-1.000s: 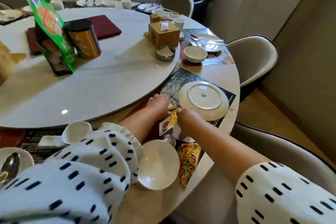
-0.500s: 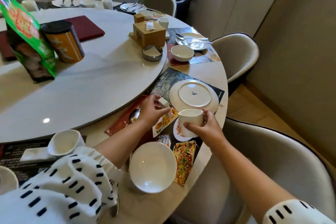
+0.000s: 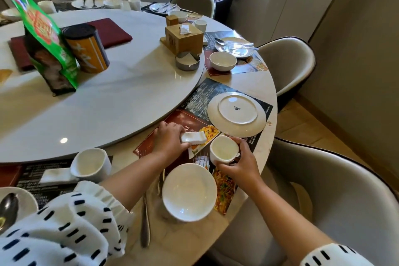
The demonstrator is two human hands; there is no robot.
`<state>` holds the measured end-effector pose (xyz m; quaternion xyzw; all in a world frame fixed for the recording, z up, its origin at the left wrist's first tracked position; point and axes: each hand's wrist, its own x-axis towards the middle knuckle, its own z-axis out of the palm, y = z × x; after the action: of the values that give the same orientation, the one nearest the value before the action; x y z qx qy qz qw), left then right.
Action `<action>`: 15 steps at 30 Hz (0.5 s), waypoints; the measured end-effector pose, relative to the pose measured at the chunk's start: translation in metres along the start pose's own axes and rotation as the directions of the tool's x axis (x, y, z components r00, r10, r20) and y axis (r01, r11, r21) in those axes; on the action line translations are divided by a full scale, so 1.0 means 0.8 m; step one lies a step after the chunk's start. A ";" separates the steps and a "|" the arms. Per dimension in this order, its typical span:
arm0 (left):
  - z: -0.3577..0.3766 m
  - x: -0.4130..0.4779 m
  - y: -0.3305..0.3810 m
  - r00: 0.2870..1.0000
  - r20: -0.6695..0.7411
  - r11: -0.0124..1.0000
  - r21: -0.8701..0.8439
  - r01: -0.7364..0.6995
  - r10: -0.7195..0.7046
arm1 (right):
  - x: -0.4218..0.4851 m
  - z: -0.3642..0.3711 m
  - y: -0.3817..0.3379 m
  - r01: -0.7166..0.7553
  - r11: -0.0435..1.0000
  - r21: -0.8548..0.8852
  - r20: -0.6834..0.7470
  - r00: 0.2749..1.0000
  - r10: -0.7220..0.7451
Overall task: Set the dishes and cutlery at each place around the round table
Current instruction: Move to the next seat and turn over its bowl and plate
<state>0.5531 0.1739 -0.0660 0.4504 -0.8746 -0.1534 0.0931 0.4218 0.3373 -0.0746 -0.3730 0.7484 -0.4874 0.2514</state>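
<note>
In the head view, just below the middle of the frame, the left hand pinches a small white rectangular piece by one end and holds it over a printed placemat. Just to its right, the right hand has its fingers curled round a white cup, which is tilted so its mouth faces the camera. An upside-down plate lies on the placemat above the cup, near the round table's edge. Below the hands, an empty white bowl sits lower centre, with a long piece of cutlery just to its left. A second cup lies on its side at lower left. On the turntable, a green bag stands at upper left.
</note>
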 end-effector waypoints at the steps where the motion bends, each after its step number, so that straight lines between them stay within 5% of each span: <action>1: 0.002 -0.001 0.000 1.000 0.019 0.999 0.042 -0.004 0.003 | 0.000 -0.001 0.001 0.003 1.000 0.003 0.005 1.000 -0.003; 9: -0.016 0.004 0.015 0.994 0.104 0.989 0.150 -0.001 -0.015 | 0.019 -0.027 0.003 0.003 0.999 0.053 0.065 0.998 -0.006; 12: -0.044 0.030 0.041 0.994 0.110 0.983 -0.176 0.044 -0.025 | 0.063 -0.056 -0.001 0.005 0.998 0.061 -0.069 0.998 -0.001; 15: -0.052 0.068 0.074 0.906 0.412 0.682 -0.635 0.363 -0.099 | 0.122 -0.079 0.005 0.006 0.990 -0.140 -0.117 0.993 -0.022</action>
<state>0.4892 0.1546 -0.0047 0.4558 -0.6880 -0.5588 0.0813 0.3158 0.2942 -0.0546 -0.3654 0.7916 -0.4568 0.1766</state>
